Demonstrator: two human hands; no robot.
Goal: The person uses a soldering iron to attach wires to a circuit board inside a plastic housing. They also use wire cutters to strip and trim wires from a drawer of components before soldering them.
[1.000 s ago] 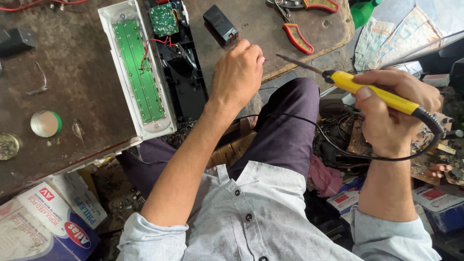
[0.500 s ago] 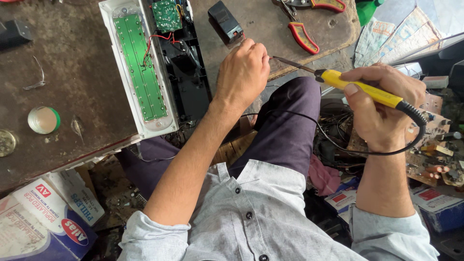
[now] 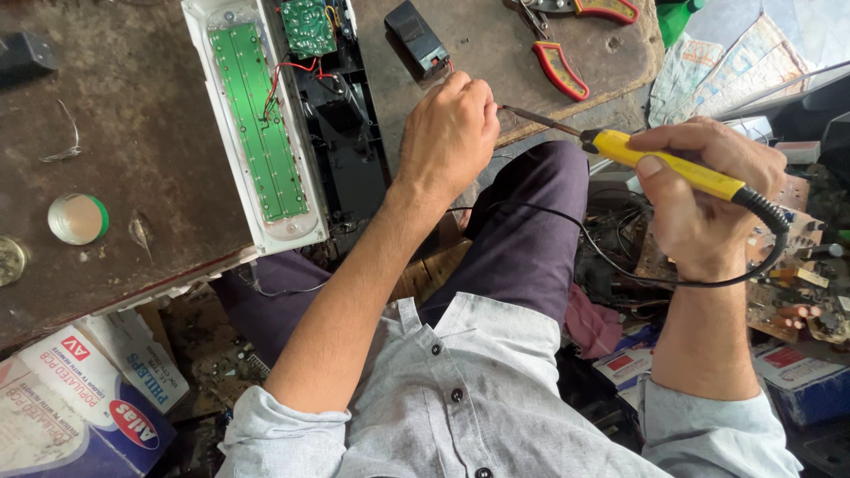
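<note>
My left hand (image 3: 447, 133) rests at the workbench edge, its fingers pinched on a thin red wire (image 3: 449, 64) that leads to a small black block (image 3: 414, 34). In my right hand (image 3: 699, 190) is a yellow-handled soldering iron (image 3: 673, 164). Its dark metal tip (image 3: 518, 112) points left and reaches the fingertips of my left hand. The iron's black cord (image 3: 620, 265) loops down across my lap. An opened white lamp housing (image 3: 301, 232) holds a long green LED board (image 3: 257, 124), and a small green circuit board (image 3: 307, 25) lies left of my left hand.
Red-handled pliers (image 3: 562, 71) lie on the brown bench (image 3: 133, 133) at the top right. A small round tin (image 3: 78, 219) sits at the left. Printed cardboard boxes (image 3: 71, 407) are at the lower left. Loose circuit boards and cables (image 3: 797, 292) crowd the right.
My right hand has brought the soldering iron left and slightly up, so its tip now meets my left fingertips. My left hand stays by the black block.
</note>
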